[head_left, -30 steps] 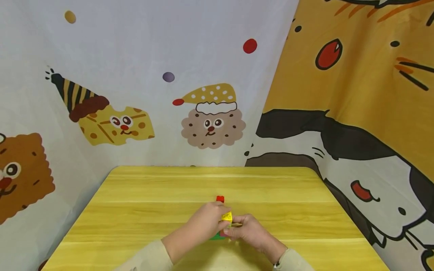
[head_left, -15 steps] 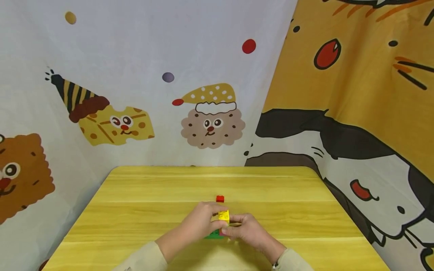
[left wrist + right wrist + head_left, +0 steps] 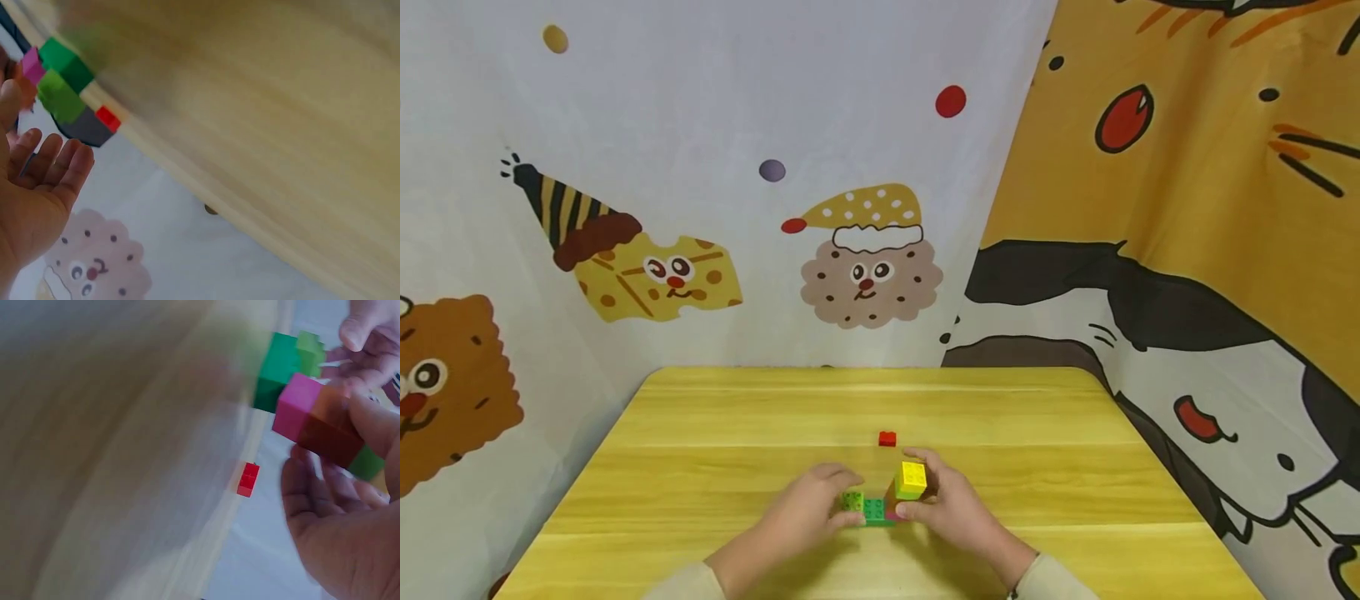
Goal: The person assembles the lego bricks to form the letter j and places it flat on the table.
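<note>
A toy brick build stands near the front of the table. Its base is a dark green brick (image 3: 875,510), with a light green brick (image 3: 852,500) on its left end. At the right end rises a column: a pink brick (image 3: 295,409), a brown brick (image 3: 330,425), a green brick (image 3: 365,464) and a yellow brick (image 3: 913,478) on top. My right hand (image 3: 958,512) holds this column, thumb against the brown brick and fingers curved round the far side. Beside the light green brick, my left hand (image 3: 805,508) has its fingers loosely spread, palm facing the build in the left wrist view.
A small red brick (image 3: 887,438) lies on the wooden table (image 3: 737,425), farther back than the build. Behind the table hangs a cloth (image 3: 700,100) printed with cartoon figures.
My left hand has let go of the yellow brick and moved left and slightly down to the light green brick, now uncovered. My right hand stays at the column, its fingers farther round it.
</note>
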The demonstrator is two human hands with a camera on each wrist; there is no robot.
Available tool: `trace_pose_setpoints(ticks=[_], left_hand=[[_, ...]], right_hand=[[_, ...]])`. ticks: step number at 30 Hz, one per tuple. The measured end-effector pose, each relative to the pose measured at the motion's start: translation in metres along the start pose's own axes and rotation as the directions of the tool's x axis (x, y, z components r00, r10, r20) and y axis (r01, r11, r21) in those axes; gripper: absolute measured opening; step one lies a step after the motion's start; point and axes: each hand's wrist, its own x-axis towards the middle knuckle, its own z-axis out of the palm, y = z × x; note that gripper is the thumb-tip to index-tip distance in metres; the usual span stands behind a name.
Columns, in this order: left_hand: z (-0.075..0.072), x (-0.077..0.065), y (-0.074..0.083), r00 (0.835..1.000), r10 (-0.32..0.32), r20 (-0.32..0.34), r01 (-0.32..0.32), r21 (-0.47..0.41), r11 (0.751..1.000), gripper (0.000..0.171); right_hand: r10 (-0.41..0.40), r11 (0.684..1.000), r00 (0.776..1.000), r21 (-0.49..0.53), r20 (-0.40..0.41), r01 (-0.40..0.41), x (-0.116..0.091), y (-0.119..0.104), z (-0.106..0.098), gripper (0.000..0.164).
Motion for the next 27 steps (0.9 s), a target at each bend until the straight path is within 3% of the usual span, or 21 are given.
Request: trace_pose_setpoints(ticks=[2, 5, 9, 15, 20, 27], left_hand=[[0.005, -0.002, 0.001, 0.999, 0.042, -0.005, -0.042, 0.037, 0.998, 0.049], [0.008, -0.002, 0.002, 0.997, 0.081, -0.015, -0.080, 0.056, 0.995, 0.041], [0.011, -0.003, 0.002, 0.998, 0.057, -0.009, -0.056, 0.046, 0.997, 0.033], [0.015, -0.002, 0.001, 0.997, 0.071, -0.011, -0.070, 0.067, 0.995, 0.030], [0.018, -0.002, 0.000, 0.995, 0.098, -0.023, -0.096, 0.093, 0.991, 0.028], [0.016, -0.003, -0.002, 0.990, 0.131, -0.051, -0.125, 0.093, 0.988, 0.029]], right_hand=[[-0.053, 0.995, 0.998, -0.082, -0.036, 0.050, 0.000, -0.002, 0.000, 0.079], [-0.146, 0.971, 0.988, -0.198, -0.045, 0.134, -0.001, -0.004, 0.002, 0.075], [-0.236, 0.925, 0.972, -0.305, 0.013, 0.229, 0.001, -0.007, 0.001, 0.065], [-0.207, 0.899, 0.973, -0.373, 0.103, 0.231, 0.008, -0.018, -0.001, 0.072], [-0.182, 0.873, 0.975, -0.435, 0.131, 0.221, 0.011, -0.025, 0.006, 0.073], [-0.182, 0.890, 0.976, -0.401, 0.123, 0.216, 0.013, -0.023, 0.009, 0.074]])
